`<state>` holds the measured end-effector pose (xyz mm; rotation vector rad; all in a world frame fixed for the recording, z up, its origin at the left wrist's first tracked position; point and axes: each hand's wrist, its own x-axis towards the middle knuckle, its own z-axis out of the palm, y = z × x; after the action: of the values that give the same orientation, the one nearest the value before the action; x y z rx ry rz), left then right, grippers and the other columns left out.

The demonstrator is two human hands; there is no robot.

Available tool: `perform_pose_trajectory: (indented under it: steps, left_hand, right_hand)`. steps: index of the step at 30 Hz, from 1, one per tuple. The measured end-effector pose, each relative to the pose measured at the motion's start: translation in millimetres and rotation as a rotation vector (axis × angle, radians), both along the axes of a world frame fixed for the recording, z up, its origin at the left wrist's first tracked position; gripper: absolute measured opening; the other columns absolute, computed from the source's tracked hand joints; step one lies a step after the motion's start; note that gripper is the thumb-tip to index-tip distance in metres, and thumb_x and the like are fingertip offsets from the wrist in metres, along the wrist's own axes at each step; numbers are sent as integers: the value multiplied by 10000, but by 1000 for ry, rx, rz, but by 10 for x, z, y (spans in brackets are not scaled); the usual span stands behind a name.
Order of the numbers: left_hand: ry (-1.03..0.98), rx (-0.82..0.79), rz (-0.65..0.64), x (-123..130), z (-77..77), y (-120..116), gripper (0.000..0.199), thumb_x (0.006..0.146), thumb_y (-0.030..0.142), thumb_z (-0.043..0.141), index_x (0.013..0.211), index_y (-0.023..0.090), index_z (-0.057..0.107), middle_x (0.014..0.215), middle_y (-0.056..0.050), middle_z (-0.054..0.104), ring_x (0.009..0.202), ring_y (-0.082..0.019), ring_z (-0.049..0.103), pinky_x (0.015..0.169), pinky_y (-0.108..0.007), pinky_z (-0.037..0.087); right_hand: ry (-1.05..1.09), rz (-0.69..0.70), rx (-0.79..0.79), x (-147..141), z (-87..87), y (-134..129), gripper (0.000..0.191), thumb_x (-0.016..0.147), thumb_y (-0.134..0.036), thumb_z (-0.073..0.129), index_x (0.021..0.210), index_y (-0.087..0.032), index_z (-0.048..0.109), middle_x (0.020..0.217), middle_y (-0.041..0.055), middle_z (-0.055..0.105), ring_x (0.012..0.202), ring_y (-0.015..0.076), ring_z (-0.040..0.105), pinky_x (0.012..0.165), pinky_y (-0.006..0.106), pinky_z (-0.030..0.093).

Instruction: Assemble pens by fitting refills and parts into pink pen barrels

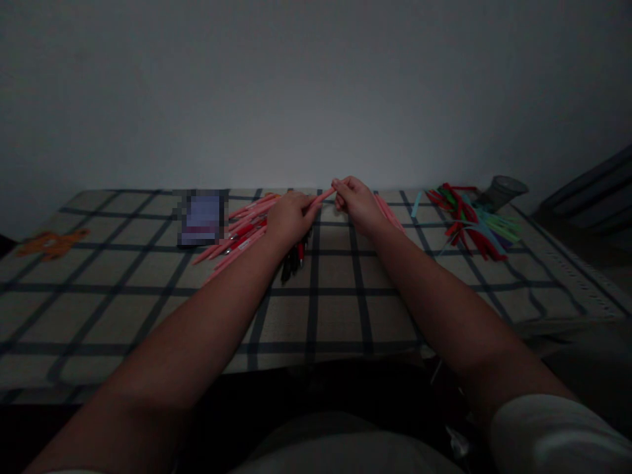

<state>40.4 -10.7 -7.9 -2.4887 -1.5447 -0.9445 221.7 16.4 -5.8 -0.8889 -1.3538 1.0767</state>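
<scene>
My left hand (pixel 288 218) is closed with its thumb against the lower end of a slim pink pen-like stick (pixel 324 195). The upper end of that stick is pinched between the thumb and fingers of my right hand (pixel 356 203). The stick slants up to the right, above the table. Under and beside my left hand lies a spread of pink pen-like sticks (pixel 249 214) with red pens (pixel 245 230) among them. Several black pens (pixel 291 263) lie just below that hand, partly hidden. Behind my right wrist lie more pink sticks (pixel 389 212).
A checked cloth (pixel 340 316) covers the table against a plain wall. At left are an orange flat object (pixel 54 243) and a blurred-out rectangular item (pixel 202 220). To the right lie colourful strips (pixel 467 220), a light blue strip (pixel 416 205) and a tilted dark see-through cup (pixel 502 191).
</scene>
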Motion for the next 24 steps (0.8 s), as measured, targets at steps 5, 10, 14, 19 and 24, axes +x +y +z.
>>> perform_pose_trajectory:
  steps: [5,10,14,19,24]
  left_hand:
    - [24,-8,16,7,27,-18,378,1028,422,495,1142,226,796,937,-81,750,897,-257,639,785,-360,448]
    - [13,-3,26,7,18,-10,364,1019,427,506,1138,243,797,946,-76,753,912,-254,640,772,-351,448]
    - [-13,-4,7,1,-6,4,367,1023,423,504,1168,248,793,985,-78,766,939,-257,649,795,-358,457]
    - [-8,2,2,3,-10,5,370,1027,419,501,1185,250,788,1016,-83,776,965,-262,656,821,-363,464]
    - [-5,0,14,9,2,0,377,1022,427,496,1142,232,796,985,-89,768,942,-267,656,802,-372,469]
  right_hand:
    - [18,19,-19,-10,-7,-5,469,867,-615,745,793,-242,471,563,-85,470,505,78,427,485,196,370]
    - [53,47,-26,-23,13,-30,413,872,-582,757,832,-234,540,589,-76,501,507,73,435,474,192,375]
    - [78,75,-33,-22,29,-39,373,863,-541,782,855,-229,579,590,-77,505,504,72,435,470,190,376]
    - [55,50,-33,-13,15,-13,396,839,-536,806,805,-226,563,571,-80,489,501,72,434,475,192,378]
    - [35,46,-5,-5,-12,12,431,829,-577,801,798,-228,549,566,-78,488,505,76,437,483,198,379]
